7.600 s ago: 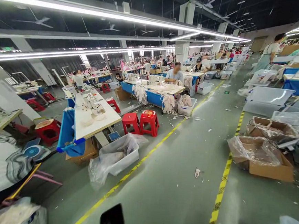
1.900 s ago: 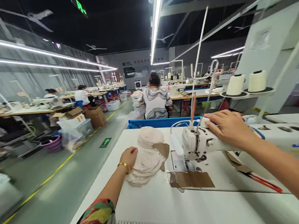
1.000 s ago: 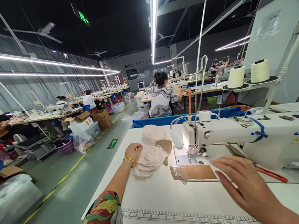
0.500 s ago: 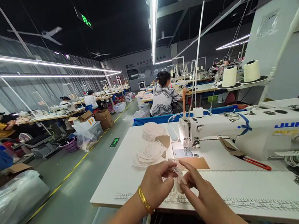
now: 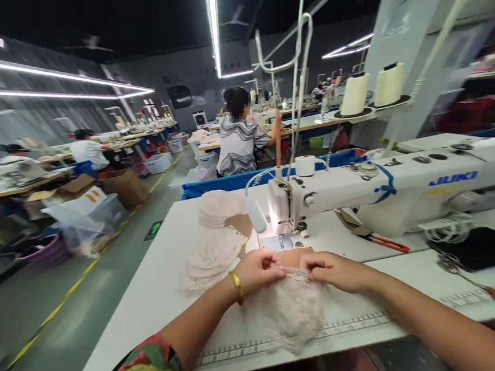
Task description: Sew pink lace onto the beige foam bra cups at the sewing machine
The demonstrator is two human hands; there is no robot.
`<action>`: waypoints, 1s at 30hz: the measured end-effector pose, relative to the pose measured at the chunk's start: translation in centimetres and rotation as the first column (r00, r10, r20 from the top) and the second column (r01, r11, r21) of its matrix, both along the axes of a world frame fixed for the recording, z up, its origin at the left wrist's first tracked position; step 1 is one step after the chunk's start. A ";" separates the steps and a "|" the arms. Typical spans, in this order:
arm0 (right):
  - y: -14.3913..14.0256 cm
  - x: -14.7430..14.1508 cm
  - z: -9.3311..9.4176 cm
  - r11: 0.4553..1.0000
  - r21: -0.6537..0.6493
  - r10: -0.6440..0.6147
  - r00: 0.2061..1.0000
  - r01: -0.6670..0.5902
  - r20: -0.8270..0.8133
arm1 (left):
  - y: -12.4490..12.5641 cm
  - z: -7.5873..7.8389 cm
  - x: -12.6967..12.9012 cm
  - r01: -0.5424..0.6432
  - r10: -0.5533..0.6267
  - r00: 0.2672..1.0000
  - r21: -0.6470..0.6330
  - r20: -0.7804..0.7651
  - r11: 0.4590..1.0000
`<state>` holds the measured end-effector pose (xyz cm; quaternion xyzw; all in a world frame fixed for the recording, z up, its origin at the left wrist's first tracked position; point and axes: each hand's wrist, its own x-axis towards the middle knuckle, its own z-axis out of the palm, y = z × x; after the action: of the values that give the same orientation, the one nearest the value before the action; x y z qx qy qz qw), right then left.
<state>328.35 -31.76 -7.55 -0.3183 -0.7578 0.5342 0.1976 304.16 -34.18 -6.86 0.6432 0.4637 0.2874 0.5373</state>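
My left hand point(image 5: 259, 271), with a gold bangle on the wrist, and my right hand point(image 5: 335, 271) both pinch the top edge of a pale lace fabric piece point(image 5: 291, 309) that lies on the white sewing table point(image 5: 157, 298). The piece sits just in front of the white JUKI sewing machine point(image 5: 384, 185), whose needle area point(image 5: 285, 225) is lit. A stack of similar lace pieces point(image 5: 215, 246) lies to the left of my left hand.
Red-handled scissors point(image 5: 386, 243) lie under the machine arm. Two thread cones point(image 5: 370, 86) stand on a rack behind. A black object point(image 5: 474, 247) rests at the right. A seated person point(image 5: 237, 136) works ahead; boxes and bins point(image 5: 101, 197) line the aisle at left.
The view has swung right and closer to the table. My hands have moved forward toward the needle, and the lace piece now lies spread on the table under them.
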 end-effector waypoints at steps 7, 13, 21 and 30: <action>3.2 -2.1 -0.8 0.991 0.025 -0.128 0.991 0.129 -0.030 | 2.8 -2.0 0.3 -0.132 0.141 0.988 0.129 -0.062 0.983; 2.0 -2.2 -1.4 0.967 0.140 -0.201 0.974 0.214 -0.103 | 2.2 -2.1 0.2 -0.180 0.245 0.955 0.325 -0.169 0.928; 1.6 -2.2 -1.5 0.942 0.218 -0.228 0.963 0.256 -0.146 | 1.2 -2.6 0.6 -0.071 0.182 0.974 0.589 -0.132 0.805; 1.5 -2.4 -2.2 0.895 0.355 -0.178 0.947 0.269 -0.267 | 0.9 -2.6 0.8 -0.058 0.160 0.979 0.576 -0.128 0.815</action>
<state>325.98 -30.27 -9.74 -0.2949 -0.7786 0.3806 0.4024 304.96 -33.32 -9.50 0.7687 0.4371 0.3869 0.2615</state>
